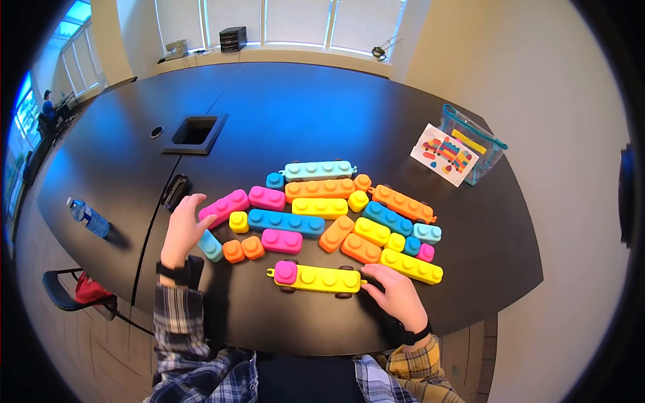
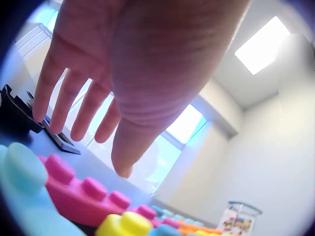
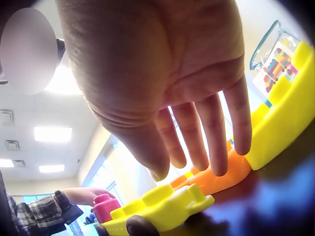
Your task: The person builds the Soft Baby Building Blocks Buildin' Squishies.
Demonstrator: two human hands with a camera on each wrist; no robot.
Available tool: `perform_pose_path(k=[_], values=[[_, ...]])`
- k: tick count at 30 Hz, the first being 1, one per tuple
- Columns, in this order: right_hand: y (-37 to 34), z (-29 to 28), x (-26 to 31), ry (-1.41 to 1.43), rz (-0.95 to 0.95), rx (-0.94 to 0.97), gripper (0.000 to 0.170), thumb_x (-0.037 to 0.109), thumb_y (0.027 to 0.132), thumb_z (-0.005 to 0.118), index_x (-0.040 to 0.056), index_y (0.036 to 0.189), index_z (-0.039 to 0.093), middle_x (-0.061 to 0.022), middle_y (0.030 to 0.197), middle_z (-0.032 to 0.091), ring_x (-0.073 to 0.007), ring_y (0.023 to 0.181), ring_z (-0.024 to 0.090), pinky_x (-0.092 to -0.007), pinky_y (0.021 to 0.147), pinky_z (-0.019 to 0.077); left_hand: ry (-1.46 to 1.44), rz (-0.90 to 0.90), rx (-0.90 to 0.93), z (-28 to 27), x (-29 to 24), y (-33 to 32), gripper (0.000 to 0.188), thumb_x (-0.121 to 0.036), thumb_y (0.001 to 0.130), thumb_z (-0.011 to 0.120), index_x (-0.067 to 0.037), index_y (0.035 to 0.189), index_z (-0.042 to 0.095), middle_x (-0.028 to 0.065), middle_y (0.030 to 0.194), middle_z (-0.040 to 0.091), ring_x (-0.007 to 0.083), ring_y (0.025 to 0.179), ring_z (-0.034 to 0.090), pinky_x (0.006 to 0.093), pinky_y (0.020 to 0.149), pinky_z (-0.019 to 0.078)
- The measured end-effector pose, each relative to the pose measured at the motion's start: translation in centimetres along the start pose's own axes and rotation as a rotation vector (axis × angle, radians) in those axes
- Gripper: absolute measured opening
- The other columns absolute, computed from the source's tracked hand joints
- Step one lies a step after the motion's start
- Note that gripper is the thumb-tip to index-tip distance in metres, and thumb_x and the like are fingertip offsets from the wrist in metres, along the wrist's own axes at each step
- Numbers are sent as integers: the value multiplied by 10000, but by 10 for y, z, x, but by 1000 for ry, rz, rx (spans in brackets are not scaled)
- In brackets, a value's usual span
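Observation:
A yellow wheeled base block stands near the table's front edge, a small pink block on the studs at its left end. Beside its right hitch is my right hand; in the right wrist view the relaxed fingers hang above the base with nothing between them. My left hand hovers at the left of the block group, thumb and fingers spread around the near end of a long pink block. The left wrist view shows its fingers extended above that block, gripping nothing. A light blue block lies just below it.
Several loose blocks lie beyond the base, among them a long blue block and an orange wheeled base. A picture card leans on a clear bag at right. A water bottle and a black case are at left.

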State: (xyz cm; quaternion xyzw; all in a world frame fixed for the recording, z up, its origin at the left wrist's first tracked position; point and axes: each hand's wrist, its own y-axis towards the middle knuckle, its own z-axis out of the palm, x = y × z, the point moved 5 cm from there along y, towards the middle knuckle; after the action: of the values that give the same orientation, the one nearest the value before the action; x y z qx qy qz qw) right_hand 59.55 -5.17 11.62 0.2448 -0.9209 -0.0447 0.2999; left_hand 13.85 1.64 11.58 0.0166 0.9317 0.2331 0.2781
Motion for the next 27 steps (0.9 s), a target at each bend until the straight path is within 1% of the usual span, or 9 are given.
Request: perform_pose_path(k=[2,6,10,13,16,20,22,24,27], values=[[0,-2,1,5,1,-21,331,156,914,767,64,1223,697,-112,1211,734,-330,1088,707,-399,919,581,136,-81,197,16,22,9,540,-179,766,889,-15,1229,664,193,1123,710,388,1051,692,439,916,563],[-1,-5,6,22,4,-39,307,160,918,767,59,1201,706,-111,1207,736,-328,1085,708,-399,918,581,225,-142,366,33,40,17,490,-207,718,910,-26,1128,711,176,1062,728,379,1017,699,452,911,572],[-5,-10,5,50,11,-79,292,143,915,772,54,1188,718,-123,1179,745,-332,1067,715,-395,913,582,191,-138,317,25,31,20,442,-185,716,898,-26,1088,723,171,1024,729,376,1005,704,449,893,575],[-6,-16,2,80,26,-136,305,118,896,789,41,1184,722,-143,1156,749,-335,1054,721,-393,912,582,141,-19,55,-10,-17,16,401,-134,729,864,-23,1085,715,158,996,707,355,941,700,430,843,567],[2,-25,8,107,11,-196,358,100,868,818,27,1204,719,-168,1149,748,-342,1060,725,-396,925,580,-116,25,89,-21,-80,6,425,-75,747,859,-20,1141,709,121,1004,690,300,899,684,367,789,570],[22,-30,37,129,-110,-247,515,154,862,838,55,1337,666,-161,1297,697,-356,1181,676,-418,1008,542,-145,397,169,-6,-153,-19,502,-113,728,893,-38,1184,697,109,1014,683,308,956,664,395,820,561],[31,-31,49,120,-169,-246,575,176,856,847,66,1383,641,-156,1355,671,-358,1227,653,-426,1044,522,-154,380,325,14,-167,-30,504,-133,735,895,-50,1191,698,110,1086,701,328,1020,668,412,884,561],[37,-26,57,49,-229,-162,646,214,845,855,75,1425,609,-141,1415,632,-351,1276,622,-437,1088,487,-195,416,331,24,-181,-36,507,-139,739,896,-55,1197,697,112,1122,703,331,1051,668,414,904,559],[40,-15,55,10,-241,-97,627,189,854,844,73,1426,615,-145,1372,644,-355,1250,630,-439,1066,500,-238,457,351,34,-183,-43,541,-154,744,899,-62,1231,682,113,1184,700,334,1098,664,414,930,554]])
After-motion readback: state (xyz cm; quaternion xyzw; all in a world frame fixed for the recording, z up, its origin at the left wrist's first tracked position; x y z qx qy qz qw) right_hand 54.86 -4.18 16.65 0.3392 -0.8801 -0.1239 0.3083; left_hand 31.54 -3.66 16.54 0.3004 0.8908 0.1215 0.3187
